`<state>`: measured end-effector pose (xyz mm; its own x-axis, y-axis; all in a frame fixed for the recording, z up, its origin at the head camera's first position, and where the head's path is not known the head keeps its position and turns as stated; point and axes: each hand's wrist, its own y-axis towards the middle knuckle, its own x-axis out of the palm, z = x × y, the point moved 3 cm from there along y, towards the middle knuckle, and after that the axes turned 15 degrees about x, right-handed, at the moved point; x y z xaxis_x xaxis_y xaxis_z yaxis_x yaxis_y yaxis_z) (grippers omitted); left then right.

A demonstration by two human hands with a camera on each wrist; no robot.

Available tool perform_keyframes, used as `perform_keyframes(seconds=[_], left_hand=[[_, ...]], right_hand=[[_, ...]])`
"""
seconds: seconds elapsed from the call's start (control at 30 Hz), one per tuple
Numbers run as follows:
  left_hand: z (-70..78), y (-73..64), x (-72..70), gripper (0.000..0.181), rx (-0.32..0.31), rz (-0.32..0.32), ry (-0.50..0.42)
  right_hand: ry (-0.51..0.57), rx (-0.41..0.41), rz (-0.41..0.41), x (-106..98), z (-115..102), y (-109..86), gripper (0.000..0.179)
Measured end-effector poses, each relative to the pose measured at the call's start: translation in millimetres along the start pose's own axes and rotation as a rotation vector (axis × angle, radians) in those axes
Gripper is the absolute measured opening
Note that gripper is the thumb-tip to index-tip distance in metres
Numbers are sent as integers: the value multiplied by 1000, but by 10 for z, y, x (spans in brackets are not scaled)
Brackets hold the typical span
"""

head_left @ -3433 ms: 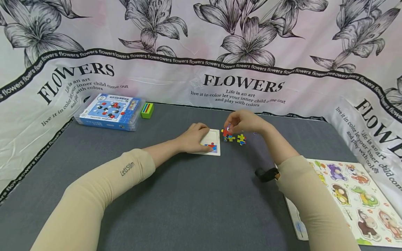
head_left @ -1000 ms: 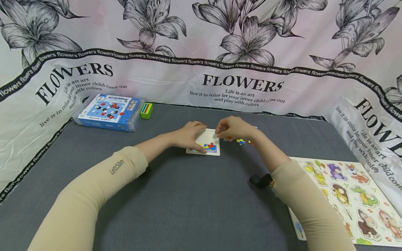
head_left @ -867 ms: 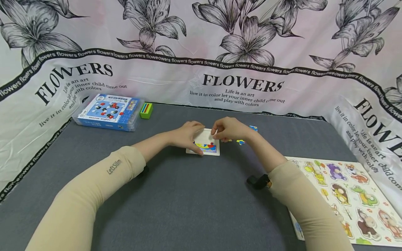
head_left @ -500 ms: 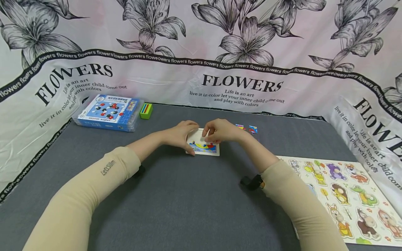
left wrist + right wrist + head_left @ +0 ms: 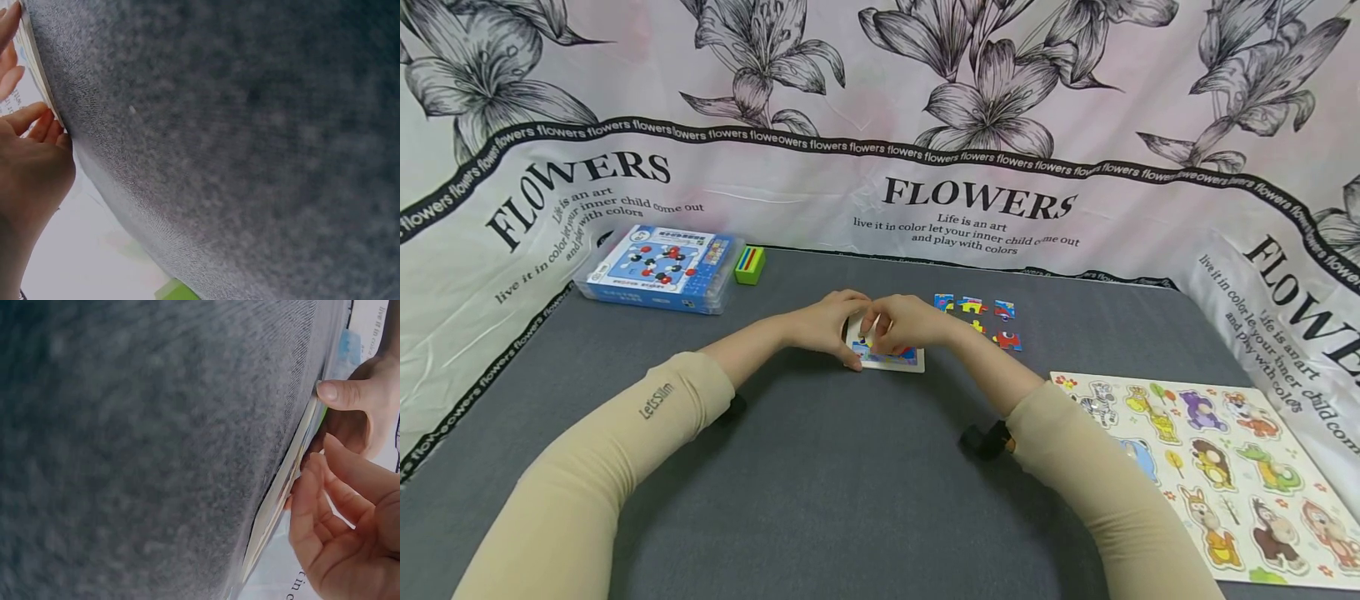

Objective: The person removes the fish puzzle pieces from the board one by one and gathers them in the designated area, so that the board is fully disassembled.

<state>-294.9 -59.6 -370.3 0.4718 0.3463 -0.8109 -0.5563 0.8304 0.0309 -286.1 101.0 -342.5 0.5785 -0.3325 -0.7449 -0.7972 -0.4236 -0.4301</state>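
Note:
A small jigsaw tray with a pale rim [image 5: 895, 368] lies on the dark grey table, partly filled with colourful pieces along its near side. My left hand [image 5: 827, 325] holds its left side, thumb at the near corner and fingers at the far edge. Over the tray's middle, my right hand [image 5: 913, 321] has its fingers bent downward, tips right at the tray in the right wrist view. I cannot tell whether a piece is between them. Just right of the tray lie several loose pieces, among them a red puzzle piece [image 5: 1007, 340] and a blue one [image 5: 1004, 310].
A clear box with a blue molecule label [image 5: 658, 267] stands at the back left, a green striped block [image 5: 750, 265] beside it. An animal picture board [image 5: 1232, 475] lies front right, partly under the right sleeve. A flower-printed cloth [image 5: 985, 200] hangs behind.
My right hand has moved left from the loose pieces, where it held a red puzzle piece, to over the tray. My left hand has shifted slightly left, its thumb now at the near corner.

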Motion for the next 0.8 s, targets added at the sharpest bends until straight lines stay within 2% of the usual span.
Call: perform_keyframes(seconds=[0.23,0.8], left_hand=[[-7,-6,8,97,-2,6,-8],[-18,-20,32,95,-4,30,-13]], right_hand=[[-2,10,-26,48,3,10,32],[-77,-13,49,88,7,27,37]])
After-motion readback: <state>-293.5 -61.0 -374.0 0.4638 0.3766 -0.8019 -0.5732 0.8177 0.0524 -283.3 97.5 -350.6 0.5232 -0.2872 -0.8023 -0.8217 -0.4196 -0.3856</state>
